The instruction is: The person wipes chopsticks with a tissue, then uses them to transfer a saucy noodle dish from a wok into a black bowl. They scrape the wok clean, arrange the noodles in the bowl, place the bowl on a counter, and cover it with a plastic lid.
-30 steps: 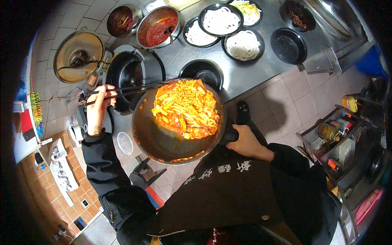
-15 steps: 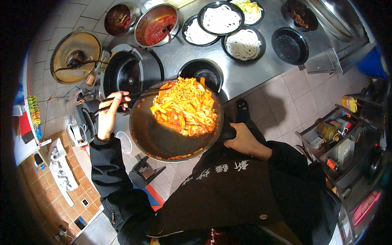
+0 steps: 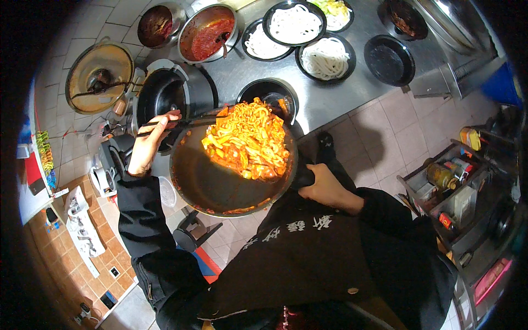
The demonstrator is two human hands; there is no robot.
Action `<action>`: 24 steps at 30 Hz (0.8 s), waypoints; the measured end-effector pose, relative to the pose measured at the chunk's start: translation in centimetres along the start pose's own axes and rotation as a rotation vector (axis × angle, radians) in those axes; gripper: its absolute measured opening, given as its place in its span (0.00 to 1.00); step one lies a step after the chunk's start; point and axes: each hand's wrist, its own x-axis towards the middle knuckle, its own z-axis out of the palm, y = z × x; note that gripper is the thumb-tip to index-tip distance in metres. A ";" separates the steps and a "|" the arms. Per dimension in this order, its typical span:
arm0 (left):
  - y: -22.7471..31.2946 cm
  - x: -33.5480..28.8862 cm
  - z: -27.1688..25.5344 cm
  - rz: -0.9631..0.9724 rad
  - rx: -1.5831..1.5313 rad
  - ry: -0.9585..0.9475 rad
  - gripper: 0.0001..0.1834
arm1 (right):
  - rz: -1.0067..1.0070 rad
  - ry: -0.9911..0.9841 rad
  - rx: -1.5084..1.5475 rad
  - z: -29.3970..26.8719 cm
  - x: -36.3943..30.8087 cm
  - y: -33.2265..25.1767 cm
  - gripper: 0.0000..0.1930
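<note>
My right hand [image 3: 324, 187] is closed round the handle of a dark frying pan [image 3: 212, 190], which is tilted over the counter's edge. Sauced red-orange noodles [image 3: 250, 140] are heaped at the pan's far side. In my left hand [image 3: 151, 144] is a pair of black chopsticks [image 3: 190, 122], their tips against the far left of the noodles. Just beyond the pan's far rim stands a black round bowl [image 3: 258, 91], partly hidden by the noodles. A small piece of food shows inside that bowl.
Plates of white noodles [image 3: 324, 59] and an empty black bowl [image 3: 389, 60] stand on the steel counter [image 3: 228, 77]. A pot of red sauce [image 3: 212, 38] is at the far left, near a dark cooker pot [image 3: 159, 96]. Bottles fill a rack [image 3: 440, 179] at right.
The pan has shifted slightly left, and the noodles have slid a little toward its far rim. My left hand and the chopsticks have moved slightly. A food piece now shows in the bowl.
</note>
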 end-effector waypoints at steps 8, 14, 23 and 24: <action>1.1 0.4 0.5 -0.105 0.020 0.032 0.15 | 0.016 -0.120 0.053 -0.2 0.6 0.5 0.39; 2.1 0.4 0.7 -0.109 0.024 0.016 0.15 | -0.049 -0.045 0.147 0.2 0.4 1.0 0.33; 3.0 0.9 1.3 -0.037 0.150 0.009 0.15 | 0.068 -0.113 0.348 0.0 0.9 1.2 0.11; 3.0 0.9 1.3 -0.022 0.149 -0.004 0.15 | 0.069 -0.113 0.360 0.0 1.0 1.3 0.10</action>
